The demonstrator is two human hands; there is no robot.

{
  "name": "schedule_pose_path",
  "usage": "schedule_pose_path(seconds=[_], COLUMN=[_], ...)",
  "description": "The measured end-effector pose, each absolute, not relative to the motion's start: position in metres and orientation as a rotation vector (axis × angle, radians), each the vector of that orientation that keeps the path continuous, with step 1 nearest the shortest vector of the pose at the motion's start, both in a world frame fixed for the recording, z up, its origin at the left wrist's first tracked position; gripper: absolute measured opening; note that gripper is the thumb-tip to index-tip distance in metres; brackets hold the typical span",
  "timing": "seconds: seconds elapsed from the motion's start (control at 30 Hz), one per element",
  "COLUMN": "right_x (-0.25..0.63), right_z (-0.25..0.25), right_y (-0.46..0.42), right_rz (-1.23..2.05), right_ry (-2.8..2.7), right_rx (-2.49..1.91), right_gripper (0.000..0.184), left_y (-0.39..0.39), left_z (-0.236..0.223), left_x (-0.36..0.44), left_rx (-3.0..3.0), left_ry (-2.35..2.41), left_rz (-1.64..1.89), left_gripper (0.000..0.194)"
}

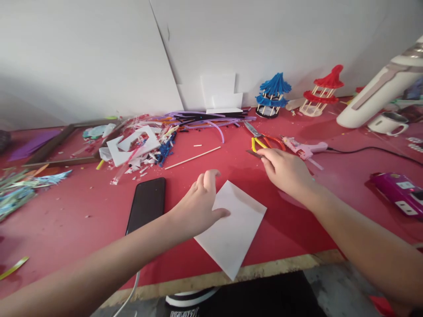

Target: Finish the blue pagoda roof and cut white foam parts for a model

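My left hand [198, 204] hovers over a white square of paper or card [234, 233], its thumb and fingers apart, with nothing held. The square lies corner-on near the table's front edge. My right hand [286, 171] is closed around a small dark pointed blade [254, 154], whose tip sticks out to the left; its handle is hidden in my fingers. Just beyond that hand lies a cutting tool with metal jaws [253, 129] among yellow and red handles. A pink glue gun [306, 147] rests to its right.
A black phone [147, 204] lies left of the paper, behind it a thin wooden stick [193, 157] and a scrap pile [142, 145]. Blue [273, 94] and red [322, 90] pagoda models, a white flask [380, 88], a mug [388, 123] and a magenta power strip [399, 193] stand around.
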State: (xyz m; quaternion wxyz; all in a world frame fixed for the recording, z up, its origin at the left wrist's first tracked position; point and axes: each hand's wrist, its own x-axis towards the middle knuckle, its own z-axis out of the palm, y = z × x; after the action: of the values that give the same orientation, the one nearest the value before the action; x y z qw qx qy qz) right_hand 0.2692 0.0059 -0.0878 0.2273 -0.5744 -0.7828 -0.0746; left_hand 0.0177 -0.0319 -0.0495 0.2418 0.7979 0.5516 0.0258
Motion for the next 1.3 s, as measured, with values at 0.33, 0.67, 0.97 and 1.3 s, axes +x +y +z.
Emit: schedule_pose_path(seconds=[0.33,0.67,0.97,1.3], right_x=[0.266,0.261,0.263,0.267], right_z=[-0.086,-0.088,-0.091,-0.091], right_y=[0.005,0.002,0.004,0.003], right_rz=[-0.204,-0.101,0.028,0.154], right_ry=[-2.162,-2.210,-2.256,-2.298], right_rx=[-1.570,-1.617,-1.605,-1.567], right_gripper=[0.027,0.024,0.025,0.031], left_y=[-0.038,0.014,0.028,0.017], left_z=[-0.056,-0.046,-0.024,-0.037], left_x=[0.027,-0.006,-0.017,-0.011], left_rx=[2.014,1.717,1.661,1.969], left_ry=[1.564,1.274,1.147,1.306], left_rz=[0.152,0.399,0.405,0.281], left_gripper=[0.096,0.050,0.053,0.043])
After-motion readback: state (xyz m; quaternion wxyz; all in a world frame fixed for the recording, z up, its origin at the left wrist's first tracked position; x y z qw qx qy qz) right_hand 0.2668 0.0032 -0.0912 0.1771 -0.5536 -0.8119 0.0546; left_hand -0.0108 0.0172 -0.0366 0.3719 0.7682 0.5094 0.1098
